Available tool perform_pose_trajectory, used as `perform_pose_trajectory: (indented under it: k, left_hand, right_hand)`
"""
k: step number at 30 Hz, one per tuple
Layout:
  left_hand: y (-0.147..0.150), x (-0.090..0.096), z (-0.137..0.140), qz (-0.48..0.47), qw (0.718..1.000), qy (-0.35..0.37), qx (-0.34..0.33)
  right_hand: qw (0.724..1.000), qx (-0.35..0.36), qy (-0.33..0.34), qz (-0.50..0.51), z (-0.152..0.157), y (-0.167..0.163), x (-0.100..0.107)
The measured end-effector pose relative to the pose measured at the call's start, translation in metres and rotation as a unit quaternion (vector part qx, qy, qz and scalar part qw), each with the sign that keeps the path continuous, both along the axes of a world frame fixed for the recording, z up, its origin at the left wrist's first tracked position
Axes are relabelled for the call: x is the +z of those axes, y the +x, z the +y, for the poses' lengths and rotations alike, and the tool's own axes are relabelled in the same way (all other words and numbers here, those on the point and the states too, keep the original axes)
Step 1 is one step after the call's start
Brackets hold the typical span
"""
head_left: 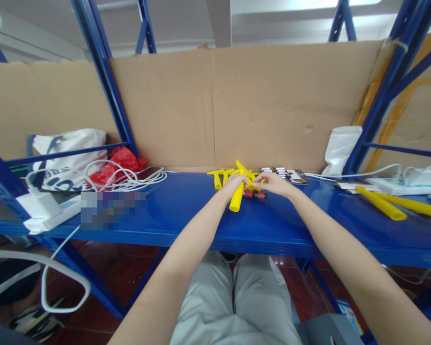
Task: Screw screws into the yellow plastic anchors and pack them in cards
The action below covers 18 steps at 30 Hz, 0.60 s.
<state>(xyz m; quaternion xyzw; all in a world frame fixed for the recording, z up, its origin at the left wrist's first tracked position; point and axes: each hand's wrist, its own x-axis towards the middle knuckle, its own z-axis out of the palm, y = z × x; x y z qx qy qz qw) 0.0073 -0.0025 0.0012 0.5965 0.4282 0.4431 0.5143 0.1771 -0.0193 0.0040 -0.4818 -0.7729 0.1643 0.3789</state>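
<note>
My left hand [236, 182] is closed around a bright yellow tube [235, 201], its round hollow end pointing toward me. A yellow crosspiece [242, 167] shows just beyond that hand; whether it is joined to the tube is unclear. Close by on the right, my right hand [273, 183] has its thumb and fingers pinched together beside the yellow parts. What lies between those fingertips is too small to make out. Several yellow T-shaped pieces [217, 181] lie in a row behind my hands. Below them rests a red and black cylindrical object [260, 195], partly hidden.
Long yellow tubes [384, 203] lie on the blue tabletop [186, 211] at right, near a white power strip [391, 186]. Small black-and-white items [276, 171] sit at the back. White cables [139, 179], a red plastic bag [123, 163] and a cloth bag [71, 148] are left. Cardboard [273, 105] walls the back.
</note>
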Motion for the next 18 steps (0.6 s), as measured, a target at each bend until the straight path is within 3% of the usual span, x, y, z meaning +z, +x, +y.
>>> perform_pose_trajectory:
  k: [3,7,18]
  left_hand:
    - [0.001,0.002,-0.003,0.003,1.0,0.0,0.001]
    - [0.001,0.006,-0.01,0.004,1.0,0.0,0.007]
    - [0.005,0.007,-0.01,-0.006,1.0,-0.012,0.01]
  right_hand:
    - [0.997,0.041,0.016,0.069,0.004,-0.008,-0.006]
    - [0.989,0.066,-0.017,0.129,0.004,-0.015,-0.01]
    - [0.979,0.077,-0.086,0.167,-0.01,-0.019,-0.001]
